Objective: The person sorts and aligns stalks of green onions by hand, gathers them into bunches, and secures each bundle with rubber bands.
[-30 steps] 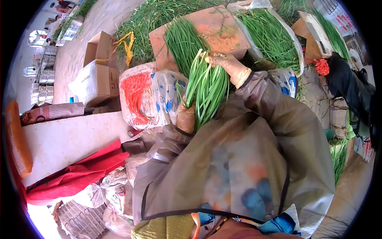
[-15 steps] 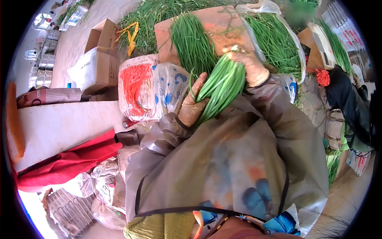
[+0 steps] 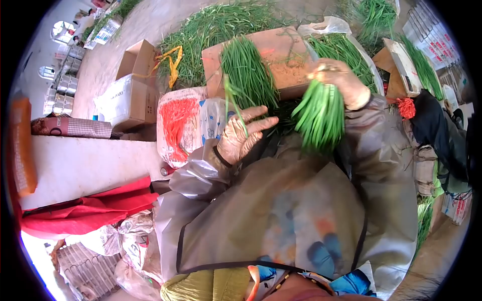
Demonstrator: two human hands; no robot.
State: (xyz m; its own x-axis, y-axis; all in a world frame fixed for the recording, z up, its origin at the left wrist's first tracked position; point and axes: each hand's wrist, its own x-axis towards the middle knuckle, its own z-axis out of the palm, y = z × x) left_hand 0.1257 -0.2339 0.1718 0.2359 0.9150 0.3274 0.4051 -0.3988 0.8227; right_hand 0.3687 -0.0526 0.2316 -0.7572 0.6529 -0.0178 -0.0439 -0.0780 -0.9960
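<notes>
Right hand (image 3: 346, 83) had the bunch of green stalks (image 3: 322, 115)!

And there it was, the greyish see-through smock (image 3: 281, 200), filling the middle and bottom of the frame, its sleeves reaching up on both sides. Over at the left lay the pale surface (image 3: 95, 163), a red cloth (image 3: 90, 213) bunched along its lower edge. Up top, a great heap of loose greens (image 3: 216, 25) sprawled across the floor, and just below it, upper centre, came the brown board (image 3: 291, 57), with a thick pile of green stalks (image 3: 246, 67) laid on its left half. The open carton (image 3: 138, 103) stood upper left, and between it and the centre sat a printed sack (image 3: 164, 138) with red strands (image 3: 173, 120) draped over it.

Now to the hands! The right one, right of centre, was clenched: its grip closed around the pale ends of the bunch, which hung below, green ends fanned downward and blurred. The left hand (image 3: 241, 133), near the centre, had two fingers stretched toward the right, apart from that bunch. Smallest of all, a thin stalk (image 3: 232, 96) ran up from the left hand; whether that grip was pinching it, I could not tell.
</notes>
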